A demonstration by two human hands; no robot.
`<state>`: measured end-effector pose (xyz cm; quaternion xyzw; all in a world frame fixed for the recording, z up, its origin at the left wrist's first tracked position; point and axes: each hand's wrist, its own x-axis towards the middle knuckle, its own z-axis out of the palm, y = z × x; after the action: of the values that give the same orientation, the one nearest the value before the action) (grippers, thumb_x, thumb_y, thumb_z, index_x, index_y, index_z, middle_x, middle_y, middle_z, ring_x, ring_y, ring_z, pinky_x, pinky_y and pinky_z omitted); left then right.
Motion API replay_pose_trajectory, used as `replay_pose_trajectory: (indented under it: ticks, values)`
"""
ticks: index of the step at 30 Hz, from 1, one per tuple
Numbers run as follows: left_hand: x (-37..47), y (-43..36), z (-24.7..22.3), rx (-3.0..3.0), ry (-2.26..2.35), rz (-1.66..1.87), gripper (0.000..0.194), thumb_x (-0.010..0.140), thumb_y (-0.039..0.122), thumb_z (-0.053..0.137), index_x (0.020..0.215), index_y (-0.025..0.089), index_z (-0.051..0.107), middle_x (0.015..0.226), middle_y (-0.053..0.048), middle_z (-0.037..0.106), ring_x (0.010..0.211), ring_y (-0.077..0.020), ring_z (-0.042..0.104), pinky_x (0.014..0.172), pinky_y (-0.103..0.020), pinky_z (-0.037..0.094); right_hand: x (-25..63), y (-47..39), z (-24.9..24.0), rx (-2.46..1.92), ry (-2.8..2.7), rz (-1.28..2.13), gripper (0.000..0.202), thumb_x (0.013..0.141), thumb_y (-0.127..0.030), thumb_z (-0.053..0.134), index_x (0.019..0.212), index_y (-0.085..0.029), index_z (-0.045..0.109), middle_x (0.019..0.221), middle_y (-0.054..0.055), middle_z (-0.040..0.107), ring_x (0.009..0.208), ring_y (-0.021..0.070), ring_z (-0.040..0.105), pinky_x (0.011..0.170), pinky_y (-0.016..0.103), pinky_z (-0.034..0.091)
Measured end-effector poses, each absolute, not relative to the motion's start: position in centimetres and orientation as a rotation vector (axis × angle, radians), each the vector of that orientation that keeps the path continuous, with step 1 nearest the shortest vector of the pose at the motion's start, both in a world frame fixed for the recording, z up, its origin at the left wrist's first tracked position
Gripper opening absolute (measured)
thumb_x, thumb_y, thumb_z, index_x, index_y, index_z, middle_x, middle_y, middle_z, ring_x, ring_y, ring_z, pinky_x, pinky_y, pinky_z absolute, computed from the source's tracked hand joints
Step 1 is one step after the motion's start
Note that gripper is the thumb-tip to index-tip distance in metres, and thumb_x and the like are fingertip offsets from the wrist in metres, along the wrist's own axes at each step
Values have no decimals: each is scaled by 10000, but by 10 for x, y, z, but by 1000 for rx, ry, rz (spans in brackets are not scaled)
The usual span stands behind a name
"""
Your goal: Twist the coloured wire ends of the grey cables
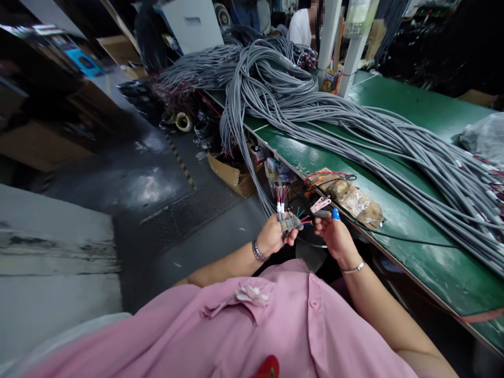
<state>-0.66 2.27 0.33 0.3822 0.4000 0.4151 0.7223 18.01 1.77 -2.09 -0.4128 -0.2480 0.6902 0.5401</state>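
- From my remote seat I had the grey cable ends (281,207) inside the left grip (271,237), held upright, with white bands just above its fingers.
- Coloured wires (282,193) fanned out over the left grip, and loose strands (305,222) poked sideways from it toward the right grip (334,236).
- The left grip was closed around the cables. The right grip was half curled, its thumb capped in blue (335,213); I couldn't tell whether it pinched anything.
- As I judged it, this handful was partway along: the wires already stood free of their grey jackets and the bands were on, yet the strands were splayed and I saw none joined to anything. Their tips were too small for me to read.
- Just beyond the right grip's fingers was a pink clip (320,203); past it, a tape-wrapped block (350,197) lay on the edge of the green worktop (301,150).
- Farther ahead of both grips, a large heap of grey cables (271,84) covered much of the worktop; the ends (494,181) well to the right of the right grip showed coloured wires too.
- Beyond the left grip, a cardboard box (232,176) sat on the floor (149,178).
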Motion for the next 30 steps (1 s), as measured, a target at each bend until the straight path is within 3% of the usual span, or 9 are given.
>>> replay_pose_trajectory:
  ticks: [5, 9, 19, 30]
  values:
    - [-3, 34, 10, 817, 833, 801, 313, 663, 408, 711, 693, 119, 595, 476, -19, 594, 290, -100, 465, 284, -196, 276, 180, 38, -14, -973, -629, 1664, 501, 759, -666, 580, 874, -188, 679, 824, 39, 670, 621, 108, 575, 557, 223, 499]
    - [2, 41, 12, 825, 809, 758, 309, 649, 400, 712, 685, 116, 595, 455, -21, 582, 283, -104, 463, 277, -192, 263, 171, 46, -9, -905, -663, 1623, 462, 772, -631, 595, 826, -178, 666, 746, 26, 653, 623, 117, 577, 583, 245, 506]
    - [11, 44, 3, 828, 823, 698, 268, 654, 361, 703, 658, 127, 575, 437, -2, 555, 283, -97, 450, 277, -189, 275, 159, 43, 2, -831, -521, 1524, 315, 739, -485, 715, 733, -180, 635, 651, -15, 601, 547, 93, 502, 500, 217, 425]
    - [5, 23, 15, 844, 863, 812, 327, 671, 430, 693, 676, 126, 572, 473, -9, 577, 308, -101, 479, 303, -200, 292, 173, 37, -1, -825, -451, 1738, 489, 737, -663, 609, 839, -186, 643, 778, 31, 668, 606, 113, 581, 527, 225, 502]
